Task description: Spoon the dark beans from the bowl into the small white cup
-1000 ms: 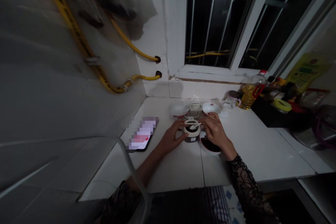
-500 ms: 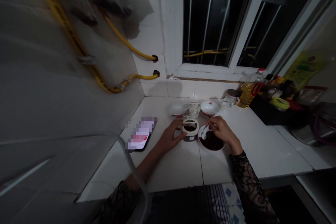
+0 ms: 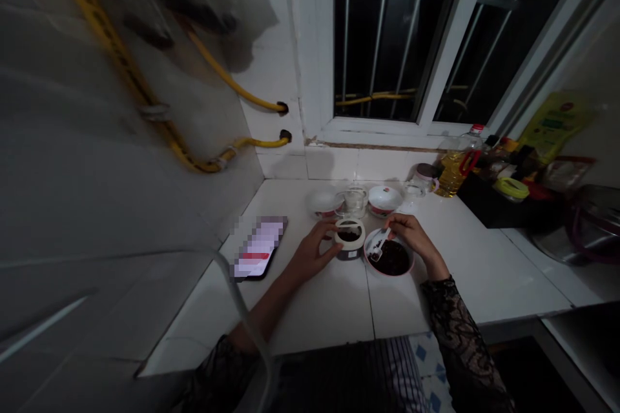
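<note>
My left hand [image 3: 314, 250] grips a small round jar [image 3: 349, 245] with a pale rim, its thumb and fingers on the jar's left side. Dark contents show through the jar's top. In my right hand [image 3: 411, 235] is a small white spoon [image 3: 382, 246], pinched between thumb and fingers. The spoon's head dips into a white bowl [image 3: 413, 266] with a pinkish rim, and some dark bits sit on it. Dark, loose-looking food fills much of the bowl, which stands just right of the jar. What exactly the food is I cannot make out.
Behind the jar stand two bowls [image 3: 385, 199] and a clear glass container [image 3: 354, 201]. A phone [image 3: 261, 248] lies to the left. At the right are an oil bottle [image 3: 455, 168], a lidded glass jug [image 3: 423, 182], a black box [image 3: 489, 203] of condiments and a metal pot [image 3: 571, 232].
My right hand has turned the spoon; its head now shows flatter at the bowl's left side with dark bits on it. My left hand stays on the jar.
</note>
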Available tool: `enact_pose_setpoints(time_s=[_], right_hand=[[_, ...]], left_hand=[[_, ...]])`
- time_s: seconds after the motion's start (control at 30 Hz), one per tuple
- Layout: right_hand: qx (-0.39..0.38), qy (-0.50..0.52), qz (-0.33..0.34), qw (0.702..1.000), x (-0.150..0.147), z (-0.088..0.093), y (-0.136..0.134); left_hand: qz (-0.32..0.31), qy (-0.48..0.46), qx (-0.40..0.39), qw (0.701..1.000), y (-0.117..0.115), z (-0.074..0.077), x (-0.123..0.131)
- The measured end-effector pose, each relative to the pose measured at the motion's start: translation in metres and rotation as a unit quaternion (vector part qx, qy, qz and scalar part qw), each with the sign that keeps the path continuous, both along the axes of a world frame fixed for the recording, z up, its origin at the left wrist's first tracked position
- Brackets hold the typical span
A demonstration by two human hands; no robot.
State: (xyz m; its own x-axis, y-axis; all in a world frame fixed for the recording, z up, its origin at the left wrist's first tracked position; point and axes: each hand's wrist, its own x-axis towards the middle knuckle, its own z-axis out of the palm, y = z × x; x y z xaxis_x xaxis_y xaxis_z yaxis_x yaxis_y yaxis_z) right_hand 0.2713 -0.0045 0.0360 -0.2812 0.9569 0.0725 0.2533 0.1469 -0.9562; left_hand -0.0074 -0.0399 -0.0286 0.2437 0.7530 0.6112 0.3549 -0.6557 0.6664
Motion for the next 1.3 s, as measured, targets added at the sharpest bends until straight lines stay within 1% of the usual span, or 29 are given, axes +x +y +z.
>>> enact_pose_setpoints(time_s=[0.27,0.6,0.8,0.9,1.0,1.07,1.13,1.17,1.2,1.27,1.3], right_hand=[[-0.004,0.038,-0.040,0.998,0.003,-0.001,0.004],[-0.011,0.051,-0.077,0.996,0.004,-0.004,0.008],[-0.023,0.065,-0.104,0.992,0.006,-0.001,0.008],[-0.010,0.093,-0.130,0.987,0.002,0.003,0.008],[0.040,0.108,-0.147,0.982,-0.008,0.005,0.005],[0.102,0.090,-0.154,0.979,-0.018,0.006,0.000],[0.188,0.042,-0.150,0.970,-0.029,0.006,-0.007],[0.240,0.000,-0.133,0.962,-0.033,0.006,-0.011],[0.295,-0.044,-0.103,0.949,-0.037,0.006,-0.015],[0.388,-0.127,-0.022,0.913,-0.043,0.006,-0.022],[0.421,-0.155,0.012,0.894,-0.043,0.006,-0.024]], left_hand=[[-0.001,0.001,-0.007,1.000,0.000,-0.001,-0.001],[0.000,-0.006,-0.016,1.000,-0.002,0.004,0.001],[-0.001,-0.005,-0.014,1.000,-0.002,0.004,0.001],[-0.001,0.000,-0.015,1.000,-0.002,0.005,0.000],[0.000,-0.001,-0.017,1.000,-0.002,0.004,0.000],[-0.001,-0.002,-0.018,1.000,-0.001,0.003,0.000],[0.001,-0.003,-0.020,1.000,-0.001,0.003,0.001],[0.001,-0.003,-0.021,1.000,-0.001,0.003,0.001],[0.001,-0.003,-0.022,1.000,-0.002,0.003,0.001],[-0.002,-0.002,-0.024,1.000,-0.002,0.004,0.001],[-0.004,-0.002,-0.025,1.000,-0.003,0.005,0.001]])
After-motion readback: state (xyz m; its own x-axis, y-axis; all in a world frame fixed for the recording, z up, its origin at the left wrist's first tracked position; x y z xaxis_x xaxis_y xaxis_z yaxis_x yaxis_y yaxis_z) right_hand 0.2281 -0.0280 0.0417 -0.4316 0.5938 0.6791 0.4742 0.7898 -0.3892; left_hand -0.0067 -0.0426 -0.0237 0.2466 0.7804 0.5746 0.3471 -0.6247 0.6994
